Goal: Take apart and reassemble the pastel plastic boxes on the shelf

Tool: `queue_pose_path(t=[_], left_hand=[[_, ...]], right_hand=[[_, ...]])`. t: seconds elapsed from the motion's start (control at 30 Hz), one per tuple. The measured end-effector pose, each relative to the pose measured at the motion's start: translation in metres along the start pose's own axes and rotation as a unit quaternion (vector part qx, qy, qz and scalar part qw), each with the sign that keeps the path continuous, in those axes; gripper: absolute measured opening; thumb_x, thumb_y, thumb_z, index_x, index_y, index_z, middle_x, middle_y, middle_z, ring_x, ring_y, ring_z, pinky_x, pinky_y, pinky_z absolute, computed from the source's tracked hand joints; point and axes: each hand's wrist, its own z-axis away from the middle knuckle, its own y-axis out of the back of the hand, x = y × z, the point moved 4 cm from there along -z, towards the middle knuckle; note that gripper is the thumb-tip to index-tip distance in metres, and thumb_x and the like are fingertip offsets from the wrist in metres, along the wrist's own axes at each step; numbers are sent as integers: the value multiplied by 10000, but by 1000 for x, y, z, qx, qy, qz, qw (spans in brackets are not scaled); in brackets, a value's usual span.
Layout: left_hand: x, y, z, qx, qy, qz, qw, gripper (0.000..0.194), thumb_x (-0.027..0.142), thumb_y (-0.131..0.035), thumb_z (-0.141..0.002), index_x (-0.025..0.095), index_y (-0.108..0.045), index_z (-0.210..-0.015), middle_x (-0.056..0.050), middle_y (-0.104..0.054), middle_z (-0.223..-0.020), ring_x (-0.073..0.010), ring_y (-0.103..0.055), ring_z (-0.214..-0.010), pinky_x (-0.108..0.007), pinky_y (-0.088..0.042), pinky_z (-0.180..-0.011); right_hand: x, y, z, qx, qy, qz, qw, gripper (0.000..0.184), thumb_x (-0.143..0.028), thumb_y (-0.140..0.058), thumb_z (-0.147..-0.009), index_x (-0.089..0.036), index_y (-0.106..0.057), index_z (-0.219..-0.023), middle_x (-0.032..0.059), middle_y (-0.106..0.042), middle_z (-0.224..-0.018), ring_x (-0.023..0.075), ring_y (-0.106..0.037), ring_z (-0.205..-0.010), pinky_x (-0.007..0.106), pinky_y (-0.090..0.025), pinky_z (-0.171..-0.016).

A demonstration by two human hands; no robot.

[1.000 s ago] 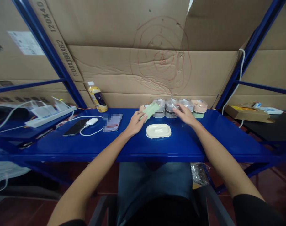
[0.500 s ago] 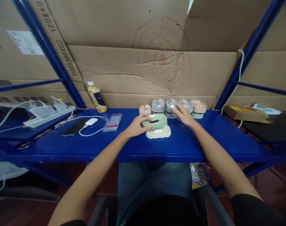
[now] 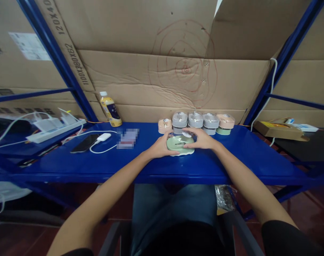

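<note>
In front of me is a light green plastic box part [image 3: 175, 143] with a slot in its top. It sits over a pale base tray [image 3: 188, 153], of which only the front rim shows. My left hand [image 3: 162, 145] is wrapped round the green part's left side. From the right, my right hand [image 3: 204, 138] grips a clear plastic lid [image 3: 187, 134] held on or just above the green part; contact between lid and box cannot be made out. Just behind stand several small lidded boxes, among them a grey one [image 3: 179, 121] and a peach one [image 3: 165, 125].
A yellow drink bottle [image 3: 110, 109] stands at the back left of the blue table [image 3: 151, 170]. A phone [image 3: 84, 143], a white charger [image 3: 103, 137] with cable and a blurred flat item [image 3: 128, 138] lie left. Cardboard [image 3: 119, 81] closes off the back.
My right hand has brought the clear lid from beside the grey boxes down and left onto or over the green part. My left hand has moved the green part right and down over the tray.
</note>
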Motion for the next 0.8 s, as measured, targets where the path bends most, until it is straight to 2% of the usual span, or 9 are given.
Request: queue_pose_path(t=[0.17,0.3,0.63,0.8], left_hand=[[-2,-3,-2,9,9,42,999,1217,533,-994,-581,191,-382,-1575,-217,-680,-1402,-430,-651,-1314,-613,-486,-1122],[-1,-4,-3,11,8,52,999,1237,504,-1004,-567,200,-375,-1587,-205,-694,-1390,-422,-667,-1298,-605,-493,-1115],[0,-1,-4,14,12,57,998,1113,522,-984,-571,192,-469,-1500,-207,-659,-1417,-414,-640,-1323,-592,-502,-1111],[3,2,-5,6,4,53,999,943,540,-952,-620,198,-544,-1398,-166,-681,-1377,-380,-666,-1268,-545,-537,-1077]], right_hand=[[-5,-21,-5,-24,31,28,999,939,-634,-918,-695,-300,-613,-1518,116,-684,-1376,368,-669,-1247,582,-529,-1100],[-3,-26,-6,-41,29,29,998,959,-640,-924,-690,-321,-598,-1534,107,-674,-1365,366,-669,-1229,578,-530,-1094],[4,-27,-8,-52,27,5,998,951,-609,-935,-692,-333,-594,-1536,99,-667,-1364,361,-648,-1269,570,-513,-1128],[6,-25,-10,-41,19,6,999,923,-618,-925,-689,-288,-631,-1499,115,-702,-1327,355,-674,-1236,564,-518,-1116]])
